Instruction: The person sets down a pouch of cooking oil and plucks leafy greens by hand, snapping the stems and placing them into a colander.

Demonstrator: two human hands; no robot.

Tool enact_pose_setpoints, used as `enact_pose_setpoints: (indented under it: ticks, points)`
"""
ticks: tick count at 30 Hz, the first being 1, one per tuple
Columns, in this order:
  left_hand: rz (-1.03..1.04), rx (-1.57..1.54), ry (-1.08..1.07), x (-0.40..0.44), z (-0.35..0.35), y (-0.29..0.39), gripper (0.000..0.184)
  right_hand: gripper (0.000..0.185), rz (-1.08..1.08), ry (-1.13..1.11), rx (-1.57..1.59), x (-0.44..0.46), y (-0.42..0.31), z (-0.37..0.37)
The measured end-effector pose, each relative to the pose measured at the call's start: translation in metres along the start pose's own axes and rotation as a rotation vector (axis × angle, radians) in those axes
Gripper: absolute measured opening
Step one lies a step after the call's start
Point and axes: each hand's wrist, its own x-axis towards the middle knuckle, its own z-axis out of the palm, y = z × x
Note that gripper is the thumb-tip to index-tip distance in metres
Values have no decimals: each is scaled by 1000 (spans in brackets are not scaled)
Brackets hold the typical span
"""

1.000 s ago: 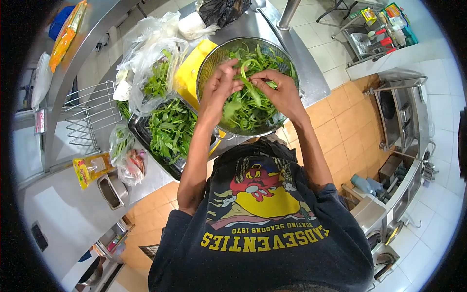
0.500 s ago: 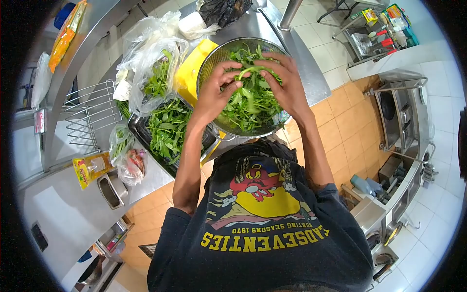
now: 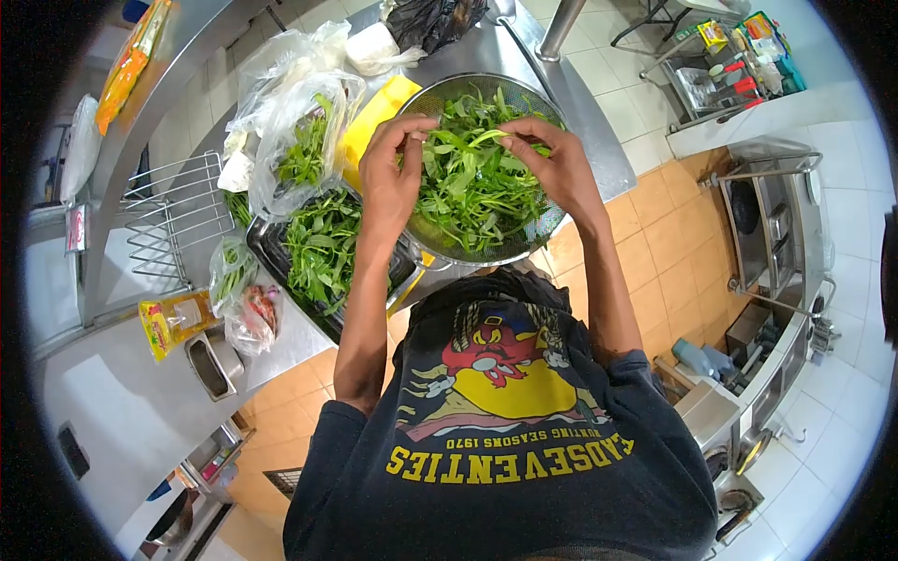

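Over a mesh strainer heaped with water spinach, both my hands are pinched. My left hand has thumb and forefinger together at the left side of the heap, on a bit of the greens that is mostly hidden. Between the fingertips of my right hand is the end of a pale green stem, which lies across the top of the heap. More leafy greens fill a black tray left of the strainer.
Behind the tray stands a clear plastic bag with greens inside, next to a yellow container. A wire rack, a yellow packet and a small metal pan are at the left. A metal post rises behind the strainer.
My hands have moved apart, the left one leftward and the right one slightly right. The curved stem that was held up between them now shows only at my right fingertips.
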Motion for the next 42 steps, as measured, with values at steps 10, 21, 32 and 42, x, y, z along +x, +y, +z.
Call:
enact_pose_setpoints:
  ticks: [10, 21, 32, 42]
  points:
    - [-162, -80, 246, -19, 5, 0, 17, 19, 152, 18, 287, 4, 11, -14]
    - [-95, 5, -226, -46, 27, 17, 20, 22, 208, 8, 373, 3, 21, 3]
    - [-432, -329, -237, -46, 8, 6, 24, 18, 124, -10, 347, 2, 2, 5]
    - [-472, -393, -220, -34, -1, 12, 27, 25, -273, 92, -189, -3, -27, 13]
